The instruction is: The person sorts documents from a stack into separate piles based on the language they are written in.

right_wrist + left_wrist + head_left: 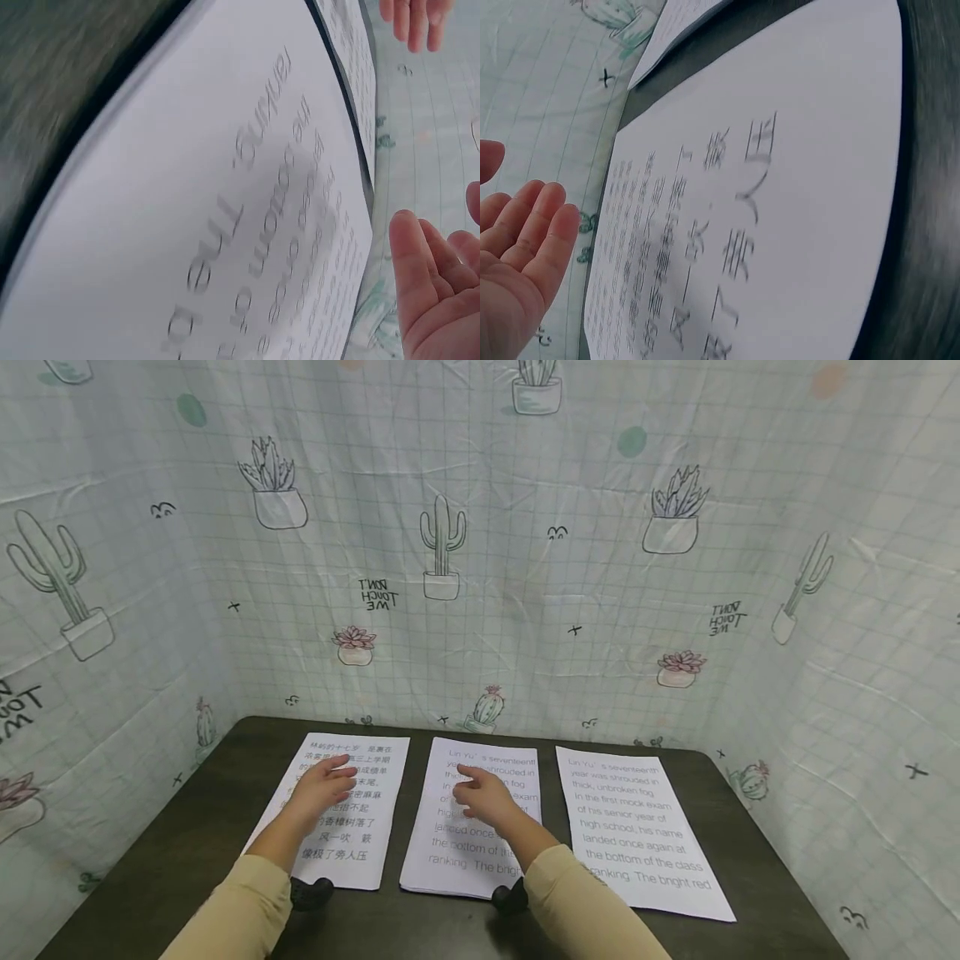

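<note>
My left hand (pixel 318 792) hovers over the left sheet of paper (pixel 356 860), which bears printed Chinese text. Its fingers are loosely extended and hold nothing; the left wrist view shows the palm and fingers (pixel 551 251) apart from the page. Above the middle stack of paper (pixel 442 877), printed in English, is my right hand (pixel 487 795). Its fingers (pixel 412 255) are relaxed, with nothing between them and a gap to the page in the right wrist view. A third English sheet (pixel 637 835) lies to the right, untouched.
All the papers lie flat on a dark table (pixel 187 810). A pale cloth with cactus prints (pixel 495 635) surrounds the table's back and sides. Black wrist straps or mounts (pixel 311 893) show at both cuffs.
</note>
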Demonstrator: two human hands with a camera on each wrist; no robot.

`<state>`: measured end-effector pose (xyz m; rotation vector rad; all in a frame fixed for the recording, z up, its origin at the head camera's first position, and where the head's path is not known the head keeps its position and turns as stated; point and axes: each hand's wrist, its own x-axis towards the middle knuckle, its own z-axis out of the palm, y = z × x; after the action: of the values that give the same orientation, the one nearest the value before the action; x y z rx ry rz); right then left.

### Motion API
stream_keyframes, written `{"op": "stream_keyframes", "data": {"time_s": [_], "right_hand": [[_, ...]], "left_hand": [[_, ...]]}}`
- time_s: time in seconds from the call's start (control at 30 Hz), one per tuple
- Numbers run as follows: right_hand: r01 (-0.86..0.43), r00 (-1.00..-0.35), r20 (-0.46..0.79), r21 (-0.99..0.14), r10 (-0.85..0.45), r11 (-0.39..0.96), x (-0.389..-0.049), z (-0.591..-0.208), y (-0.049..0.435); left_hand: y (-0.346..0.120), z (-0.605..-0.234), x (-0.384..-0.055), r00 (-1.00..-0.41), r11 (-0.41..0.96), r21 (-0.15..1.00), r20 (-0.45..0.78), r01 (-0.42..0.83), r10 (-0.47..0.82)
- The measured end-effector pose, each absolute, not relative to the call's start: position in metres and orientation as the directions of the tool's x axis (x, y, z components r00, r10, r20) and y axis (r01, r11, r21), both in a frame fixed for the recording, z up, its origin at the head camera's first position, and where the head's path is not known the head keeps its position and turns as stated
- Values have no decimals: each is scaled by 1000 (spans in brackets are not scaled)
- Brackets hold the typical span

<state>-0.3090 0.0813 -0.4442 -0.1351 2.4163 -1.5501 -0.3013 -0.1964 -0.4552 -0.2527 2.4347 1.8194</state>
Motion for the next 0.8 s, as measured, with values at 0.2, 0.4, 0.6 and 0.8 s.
{"op": "stream_keyframes", "data": {"time_s": [0.2,0.4,0.6,0.8], "right_hand": [[87,-967,-175,-910,-184,405,-309,-445,100],[103,-974,-172,-918,-149,384,-309,-443,118],[119,-981,-167,-917,-96,382,-309,-439,137],[144,-985,-168,-920,-37,363,-309,-438,155]], "left_hand": [[-180,-458,-303,-989,270,952,-145,-145,-23],[-162,-455,-305,-994,271,957,-112,-104,15],[-145,-453,-310,-995,259,963,-91,-75,51],[-132,-454,-314,-992,235,968,-104,-85,71]]}}
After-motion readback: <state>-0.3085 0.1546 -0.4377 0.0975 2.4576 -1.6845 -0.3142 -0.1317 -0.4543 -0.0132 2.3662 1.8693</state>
